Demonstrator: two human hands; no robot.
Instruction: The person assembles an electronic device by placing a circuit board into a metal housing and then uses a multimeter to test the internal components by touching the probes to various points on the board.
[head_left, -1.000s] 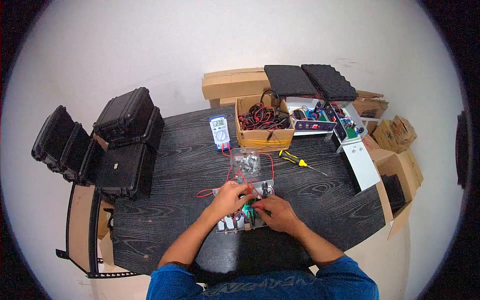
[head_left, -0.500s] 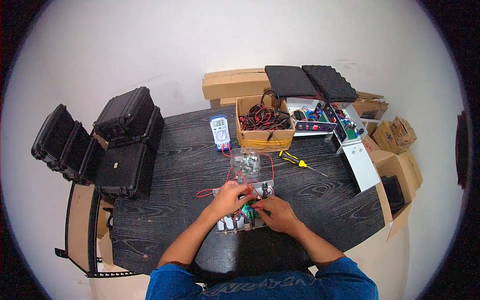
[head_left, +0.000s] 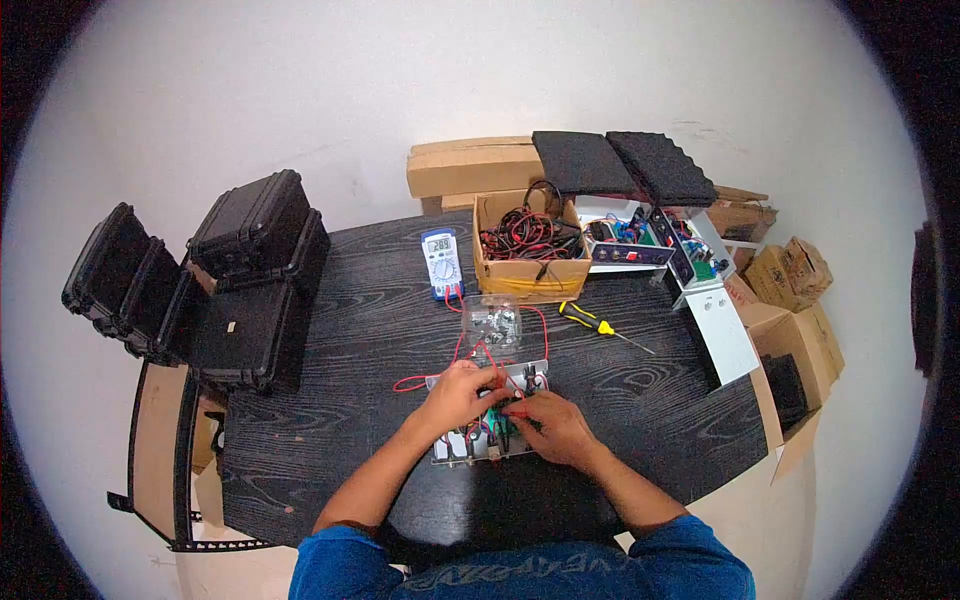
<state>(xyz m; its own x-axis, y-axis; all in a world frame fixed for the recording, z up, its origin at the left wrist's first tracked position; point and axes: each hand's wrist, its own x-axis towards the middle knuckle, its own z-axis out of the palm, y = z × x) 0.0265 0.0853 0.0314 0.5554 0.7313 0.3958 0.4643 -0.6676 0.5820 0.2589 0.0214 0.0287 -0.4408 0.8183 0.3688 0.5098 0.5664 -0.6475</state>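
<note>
My left hand (head_left: 462, 398) is closed in a pinch on a red multimeter probe, over a metal chassis (head_left: 455, 446) that holds a green circuit board (head_left: 494, 412) and several wires. On the other side of the board, my right hand (head_left: 556, 428) pinches a second red probe with its tip pointing at the board. Fingers hide both probe tips, so contact cannot be made out. Red leads (head_left: 546, 335) run back to a blue-and-white multimeter (head_left: 441, 265), whose display is lit with digits. A clear plastic box (head_left: 492, 325) of small screws stands just behind the chassis.
A yellow-and-black screwdriver (head_left: 587, 318) lies to the right. Behind are a cardboard box (head_left: 530, 282) of cables and opened electronic units (head_left: 628, 252). Black hard cases (head_left: 245, 330) are stacked at the left; more cardboard boxes (head_left: 790, 275) stand at the right.
The multimeter's displayed digits have changed, from about 263 to about 289. Both hands keep nearly the same place over the board.
</note>
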